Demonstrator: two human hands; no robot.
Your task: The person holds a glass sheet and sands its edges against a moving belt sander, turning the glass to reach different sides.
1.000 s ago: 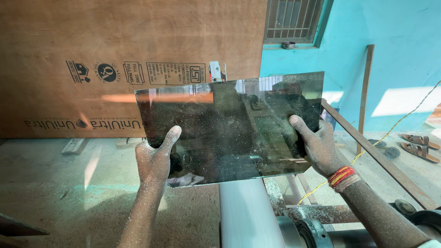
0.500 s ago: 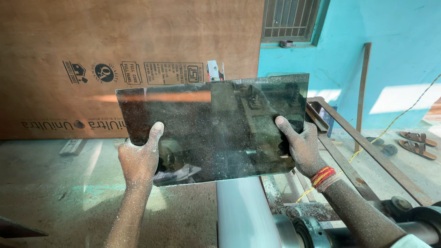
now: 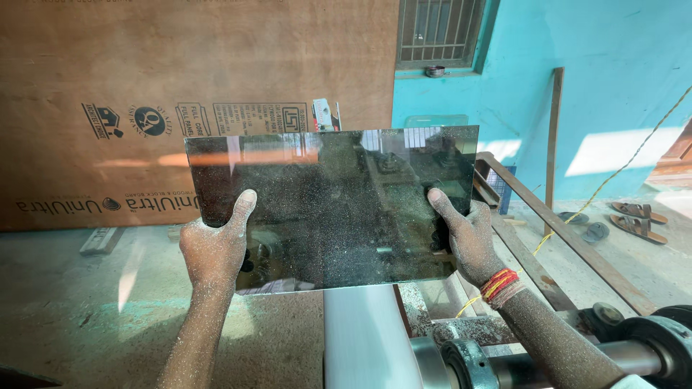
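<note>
Nearest you, the white roller (image 3: 364,346) and its steel shaft (image 3: 519,360) sit just below the pane. Your left hand (image 3: 214,248) and right hand (image 3: 467,241) each grip a lower side edge of the dark glass sheet (image 3: 339,202), thumbs on its dusty face, holding it upright at chest height. Keep both grips level and firm so it doesn't tilt or slip. Beyond it stand the plywood board (image 3: 194,86) and turquoise wall (image 3: 577,72).

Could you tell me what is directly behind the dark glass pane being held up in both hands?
Behind the glass pane stands a large brown board against the turquoise wall. The board's lower part is covered. The left hand and right hand grip the pane's lower edges.
</note>
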